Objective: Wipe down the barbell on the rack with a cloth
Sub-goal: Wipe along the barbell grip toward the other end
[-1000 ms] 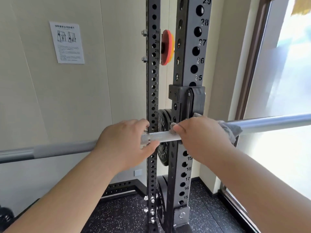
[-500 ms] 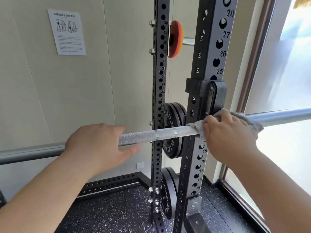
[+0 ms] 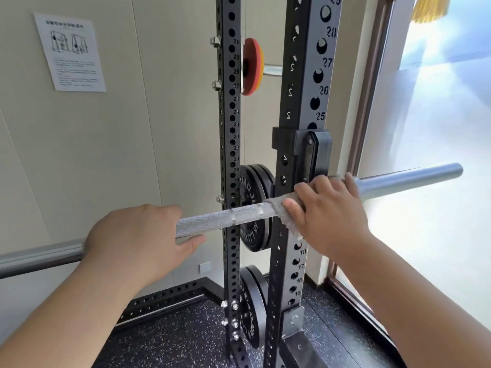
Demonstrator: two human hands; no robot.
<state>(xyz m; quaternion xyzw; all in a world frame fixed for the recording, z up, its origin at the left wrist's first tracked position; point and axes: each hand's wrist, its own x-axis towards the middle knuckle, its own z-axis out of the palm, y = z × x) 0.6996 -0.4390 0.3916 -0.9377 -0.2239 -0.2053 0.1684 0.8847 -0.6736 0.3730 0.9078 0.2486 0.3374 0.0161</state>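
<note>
Head view: the barbell (image 3: 225, 216) lies left to right across the rack (image 3: 305, 75), its right end sticking out past it. Your right hand (image 3: 326, 208) grips the grey cloth (image 3: 281, 212) wrapped round the shaft right at the rack, with bare bar just beyond. Your left hand (image 3: 132, 240) clasps the knurled shaft further left, so wiping likely runs along that axis.

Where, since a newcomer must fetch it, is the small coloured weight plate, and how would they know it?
Start at the two black perforated rack uprights. Between them, above the barbell, beside hole numbers 27 to 30, a small disc sits on a peg. It alone is red and orange; the plates below are black and larger.
</note>
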